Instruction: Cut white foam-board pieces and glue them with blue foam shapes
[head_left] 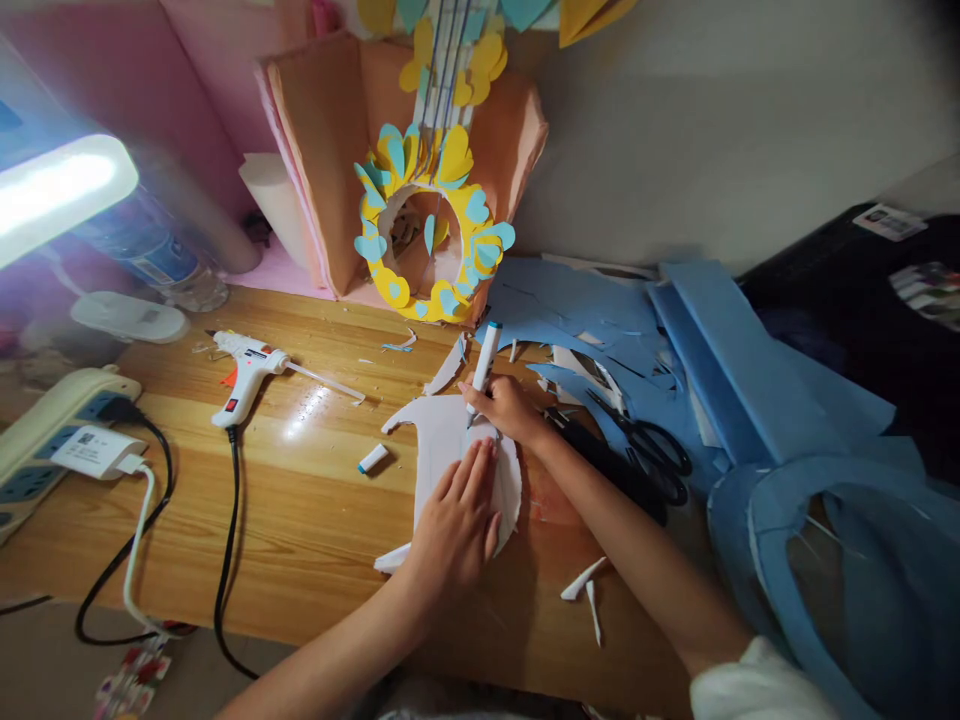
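Note:
A white cut-out paper shape [439,440] lies on the wooden desk [315,520]. My left hand [456,525] rests flat on it, fingers stretched out and pressing it down. My right hand [508,408] is closed around a white marker [484,362] with a blue end, its tip down on the upper edge of the paper shape. The marker's cap [373,458] lies on the desk just left of the paper.
A white glue gun [244,372] lies at left with its black cord; a power strip [52,440] sits at the left edge. A cardboard guitar with paper petals [420,200] stands behind. Blue paper sheets [675,340] and black scissors [652,450] lie at right. A lamp [52,190] glows at left.

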